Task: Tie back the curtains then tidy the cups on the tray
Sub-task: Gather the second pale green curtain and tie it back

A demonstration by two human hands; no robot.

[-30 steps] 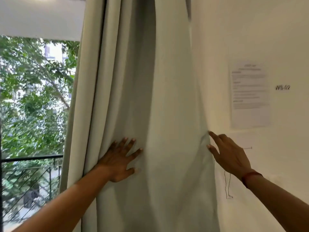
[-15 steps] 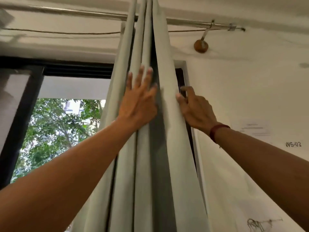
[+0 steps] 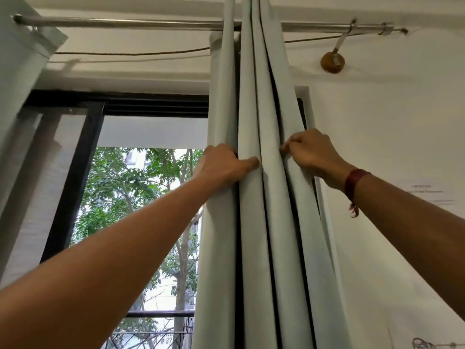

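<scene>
**Both hands gripping the gathered curtain high up**

You are looking up at the pale grey-green curtain [image 3: 251, 222], which hangs bunched into narrow vertical folds from the metal rod [image 3: 125, 23] near the ceiling. The bundle sits at the right end of the window [image 3: 141, 197], just beside the white wall [image 3: 390, 137].

Your left hand [image 3: 221, 165] is clenched around the left folds of the curtain: the thumb presses across the front of one fold and the other fingers are wrapped behind the cloth, out of sight. Your right hand [image 3: 308, 151] is closed on the right edge of the bundle, pinching a fold between thumb and fingertips at about the same height as the left hand. Both arms reach upward, and the two hands are near each other with a couple of folds between them.

A dark red band [image 3: 354, 181] circles your right wrist, with a loose end hanging below it. To the far left, a corner of a second curtain [image 3: 22, 71] hangs from the same rod. A round brown wall mount [image 3: 332, 62] sits on the wall under the rod's right end. A sheet of paper [image 3: 432, 195] is stuck to the wall at the right edge; its print is too faint to read. Through the glass you see green trees [image 3: 130, 187] and a dark railing [image 3: 156, 314].
</scene>
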